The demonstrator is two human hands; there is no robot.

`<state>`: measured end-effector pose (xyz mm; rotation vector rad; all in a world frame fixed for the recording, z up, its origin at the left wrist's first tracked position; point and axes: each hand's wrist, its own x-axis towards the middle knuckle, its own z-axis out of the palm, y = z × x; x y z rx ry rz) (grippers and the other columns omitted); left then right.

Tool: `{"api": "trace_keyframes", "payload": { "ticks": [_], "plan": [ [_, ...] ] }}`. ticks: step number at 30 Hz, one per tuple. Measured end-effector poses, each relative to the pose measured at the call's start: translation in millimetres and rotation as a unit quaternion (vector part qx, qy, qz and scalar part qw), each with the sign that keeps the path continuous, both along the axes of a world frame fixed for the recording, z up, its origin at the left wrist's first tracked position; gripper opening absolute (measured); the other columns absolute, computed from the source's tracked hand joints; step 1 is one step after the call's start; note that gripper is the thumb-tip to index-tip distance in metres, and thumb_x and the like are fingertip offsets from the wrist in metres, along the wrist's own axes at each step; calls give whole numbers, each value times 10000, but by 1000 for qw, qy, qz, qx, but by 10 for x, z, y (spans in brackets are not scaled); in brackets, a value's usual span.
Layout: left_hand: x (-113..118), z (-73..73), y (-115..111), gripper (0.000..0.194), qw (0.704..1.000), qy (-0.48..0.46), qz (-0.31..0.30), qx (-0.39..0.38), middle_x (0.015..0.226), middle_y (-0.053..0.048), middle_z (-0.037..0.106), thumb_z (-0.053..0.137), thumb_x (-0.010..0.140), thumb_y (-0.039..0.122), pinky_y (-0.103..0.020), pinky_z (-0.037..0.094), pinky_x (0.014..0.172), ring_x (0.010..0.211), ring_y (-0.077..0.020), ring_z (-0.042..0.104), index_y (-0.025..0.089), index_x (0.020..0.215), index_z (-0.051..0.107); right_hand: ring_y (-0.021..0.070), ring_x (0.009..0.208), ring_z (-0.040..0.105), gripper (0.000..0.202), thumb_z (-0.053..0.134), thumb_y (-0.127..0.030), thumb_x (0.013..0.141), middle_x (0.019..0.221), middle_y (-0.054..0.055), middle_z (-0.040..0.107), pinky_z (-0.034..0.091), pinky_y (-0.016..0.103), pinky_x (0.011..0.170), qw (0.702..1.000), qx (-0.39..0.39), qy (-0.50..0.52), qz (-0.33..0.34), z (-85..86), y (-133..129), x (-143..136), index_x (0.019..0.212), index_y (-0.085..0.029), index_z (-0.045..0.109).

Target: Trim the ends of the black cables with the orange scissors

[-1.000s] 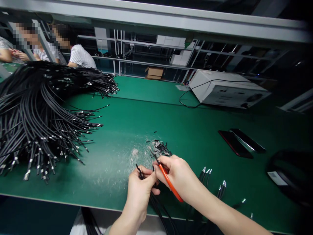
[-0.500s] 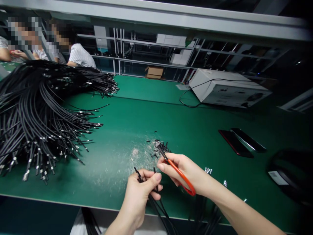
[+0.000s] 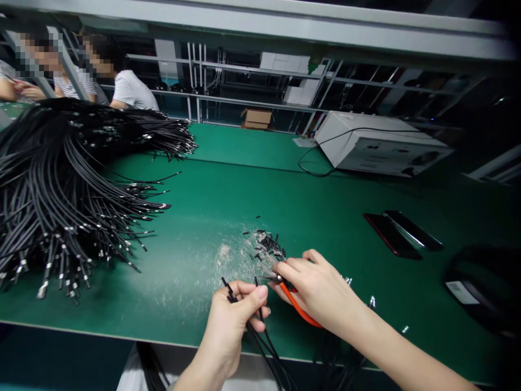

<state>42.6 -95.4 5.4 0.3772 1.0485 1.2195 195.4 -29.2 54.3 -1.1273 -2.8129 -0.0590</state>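
My left hand is closed around several black cables near the table's front edge, their cut ends poking up past the fingers. One cable end stands apart from the others, by the thumb. My right hand grips orange-handled scissors, whose blades point left, close to that single end. Just behind the blades lies a small pile of short black pieces, with pale fibres scattered to its left.
A large heap of black cables covers the table's left side. A white machine stands at the back right. Two dark phones and a black object with a label are at the right. People sit at the back left.
My right hand has turned and its scissors have moved down from the black pieces to beside the single cable end. My left hand has hardly moved.
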Motion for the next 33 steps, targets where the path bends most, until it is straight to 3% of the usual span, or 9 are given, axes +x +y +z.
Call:
{"api": "trace_keyframes", "payload": {
  "ticks": [3, 6, 10, 16, 19, 23, 29, 33],
  "plan": [
    [25, 5, 12, 343, 1000, 20, 5, -11, 518, 1, 599, 782, 588, 351, -140, 413, 379, 459, -86, 555, 119, 710, 561, 127, 575, 499, 248, 427, -411, 886, 630, -4, 583, 326, 248, 597, 988, -115, 84, -64, 41, -2, -71, 819, -207, 549],
    [63, 23, 28, 334, 999, 32, 14, 11, 510, 5, 590, 780, 581, 358, -139, 406, 372, 455, -81, 540, 121, 665, 561, 104, 515, 460, 231, 457, -416, 864, 578, -36, 547, 310, 209, 493, 949, -246, 166, -103, 85, -20, -204, 806, -214, 553],
    [76, 37, 27, 329, 998, 53, 26, 23, 515, 0, 592, 772, 585, 370, -149, 414, 370, 423, -71, 517, 111, 650, 580, 93, 507, 447, 245, 456, -386, 857, 592, -25, 543, 334, 203, 484, 917, -304, 237, -106, 126, -42, -343, 747, -189, 552],
    [44, 25, -4, 337, 998, 33, 39, 20, 538, -10, 609, 776, 572, 384, -152, 427, 383, 462, -87, 542, 115, 660, 594, 88, 471, 464, 273, 518, -439, 816, 562, -37, 526, 367, 192, 449, 801, -467, 359, -105, 71, -64, -355, 800, -167, 533],
    [40, 35, -19, 306, 999, 13, 30, 32, 556, -22, 617, 761, 607, 361, -150, 441, 403, 524, -101, 558, 120, 657, 581, 87, 456, 460, 293, 521, -452, 815, 548, -36, 525, 368, 193, 444, 770, -507, 375, -97, 26, -69, -339, 821, -159, 526],
    [30, 50, -37, 285, 999, -14, 22, 35, 574, -22, 622, 747, 640, 342, -141, 442, 417, 557, -101, 568, 126, 661, 562, 82, 436, 451, 313, 469, -461, 847, 529, -38, 510, 371, 196, 444, 764, -512, 380, -99, 13, -83, -328, 828, -153, 522],
    [32, 35, -35, 309, 999, -16, 29, 13, 558, 2, 599, 768, 616, 340, -143, 442, 415, 532, -96, 575, 132, 703, 557, 85, 497, 462, 317, 486, -470, 833, 610, -24, 511, 376, 192, 458, 819, -431, 359, -123, 63, -109, -306, 826, -160, 551],
    [39, 35, -34, 310, 999, -15, 32, 13, 564, 4, 597, 773, 611, 329, -141, 444, 412, 537, -97, 581, 132, 709, 555, 90, 515, 482, 308, 483, -458, 839, 657, -14, 534, 390, 200, 479, 829, -422, 343, -133, 129, -115, -295, 891, -164, 562]
  ]
}}
